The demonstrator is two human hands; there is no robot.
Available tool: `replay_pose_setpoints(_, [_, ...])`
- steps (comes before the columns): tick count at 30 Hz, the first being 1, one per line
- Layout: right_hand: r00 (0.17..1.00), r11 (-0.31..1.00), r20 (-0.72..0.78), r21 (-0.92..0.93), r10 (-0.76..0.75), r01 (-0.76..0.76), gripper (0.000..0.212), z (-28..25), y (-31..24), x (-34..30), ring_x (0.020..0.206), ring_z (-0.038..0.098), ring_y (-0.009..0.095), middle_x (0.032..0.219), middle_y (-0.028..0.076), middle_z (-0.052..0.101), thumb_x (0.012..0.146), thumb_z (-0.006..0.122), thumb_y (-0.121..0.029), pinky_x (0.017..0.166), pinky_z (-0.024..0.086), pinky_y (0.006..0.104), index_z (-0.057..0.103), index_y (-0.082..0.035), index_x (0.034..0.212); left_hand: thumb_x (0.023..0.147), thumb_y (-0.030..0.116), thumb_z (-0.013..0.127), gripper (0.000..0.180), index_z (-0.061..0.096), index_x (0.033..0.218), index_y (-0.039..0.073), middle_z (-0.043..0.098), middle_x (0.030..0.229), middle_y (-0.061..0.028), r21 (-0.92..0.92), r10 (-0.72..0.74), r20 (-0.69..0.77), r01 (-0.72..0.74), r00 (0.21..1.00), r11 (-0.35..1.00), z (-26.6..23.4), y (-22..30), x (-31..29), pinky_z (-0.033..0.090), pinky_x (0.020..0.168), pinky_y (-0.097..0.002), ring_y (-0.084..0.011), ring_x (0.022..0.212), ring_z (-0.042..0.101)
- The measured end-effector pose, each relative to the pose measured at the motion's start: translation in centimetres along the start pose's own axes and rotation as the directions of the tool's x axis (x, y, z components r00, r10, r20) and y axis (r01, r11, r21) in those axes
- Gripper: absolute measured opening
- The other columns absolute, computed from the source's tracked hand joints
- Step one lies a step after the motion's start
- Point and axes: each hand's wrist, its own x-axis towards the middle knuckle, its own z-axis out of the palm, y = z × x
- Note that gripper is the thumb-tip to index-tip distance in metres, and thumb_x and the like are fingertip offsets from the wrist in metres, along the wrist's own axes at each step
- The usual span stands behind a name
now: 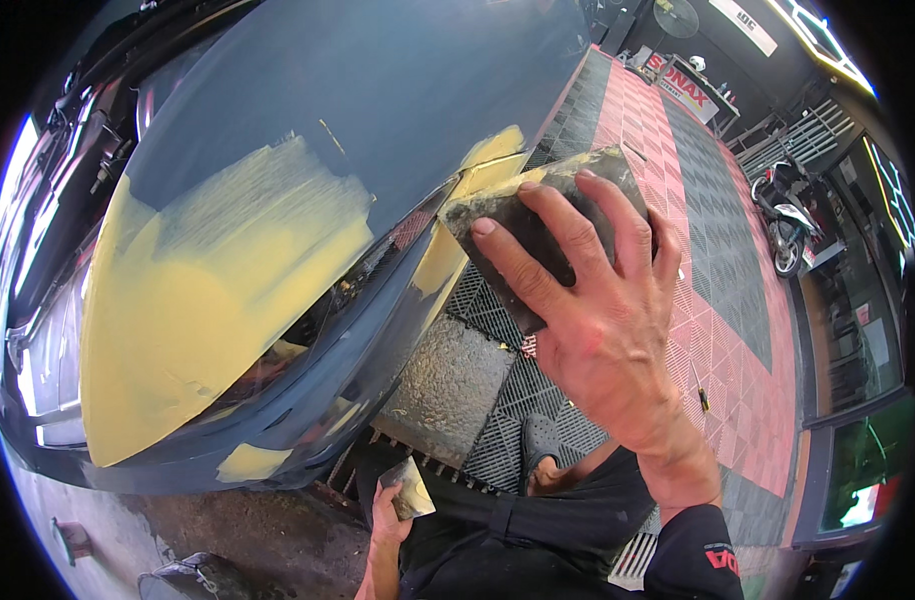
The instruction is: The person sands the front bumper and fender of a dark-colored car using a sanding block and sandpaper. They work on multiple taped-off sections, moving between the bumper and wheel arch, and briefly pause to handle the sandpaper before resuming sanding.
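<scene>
My right hand (pixel 603 310) grips a dark rectangular plate (pixel 526 240), its fingers spread across the face and the thumb side hidden. Yellow putty is smeared along the plate's far edge, which lies at the end of the car's grey-blue bumper (pixel 378 300); whether it touches the bumper I cannot tell. Low in front of my lap, my left hand (pixel 389 515) is closed on a small putty spreader (pixel 412 490) with putty on its face. A broad coat of yellow putty (pixel 208 310) covers the corner of the car panel (pixel 408 90), streaked toward its upper edge.
Smaller putty patches (pixel 253 462) mark the lower bumper. A stone-like block (pixel 448 385) lies on the grated floor tiles (pixel 533 450) beside my shoe (pixel 541 445). A dark bucket (pixel 193 578) stands at lower left. Farther right are a screwdriver-like tool (pixel 704 400) and a motorcycle (pixel 786 220).
</scene>
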Motion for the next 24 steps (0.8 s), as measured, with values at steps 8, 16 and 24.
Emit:
replay_pose_setpoints(8, [1.000, 1.000, -0.004, 0.018, -0.006, 0.006, 0.076, 0.8, -1.3, -1.0, 0.150, 0.050, 0.035, 0.158, 0.002, 0.060, 0.078, 0.077, -0.004, 0.122, 0.032, 0.0663, 0.075, -0.037, 0.147, 0.100, 0.004, 0.063, 0.029, 0.071, 0.127, 0.012, 0.077, 0.118, -0.0045, -0.009, -0.012, -0.008, 0.012, 1.000, 1.000, -0.4, -0.2, 0.2, 0.060, 0.101, -0.0439, -0.0256, 0.111, 0.075])
replay_pose_setpoints(16, [1.000, 0.998, 0.002, 0.055, -0.007, 0.007, 0.078, 1.7, -2.2, -2.2, 0.151, 0.049, 0.036, 0.162, 0.003, 0.057, 0.078, 0.077, -0.004, 0.121, 0.032, 0.0662, 0.073, -0.036, 0.150, 0.101, 0.006, 0.065, 0.029, 0.071, 0.128, 0.013, 0.078, 0.118, -0.0037, -0.003, -0.007, -0.010, 0.007, 1.000, 1.000, -1.0, -0.3, 0.5, 0.061, 0.100, -0.0440, -0.0246, 0.109, 0.075])
replay_pose_setpoints(24, [0.999, 0.987, 0.032, 0.160, -0.004, -0.001, 0.079, 1.4, -2.7, -3.3, 0.150, 0.049, 0.037, 0.162, 0.003, 0.058, 0.075, 0.079, -0.003, 0.120, 0.033, 0.0649, 0.075, -0.036, 0.147, 0.101, 0.005, 0.064, 0.031, 0.071, 0.131, 0.012, 0.078, 0.120, -0.0041, 0.001, -0.010, 0.000, 0.010, 1.000, 1.000, -0.5, -0.2, 0.3, 0.061, 0.102, -0.0452, -0.0253, 0.112, 0.075])
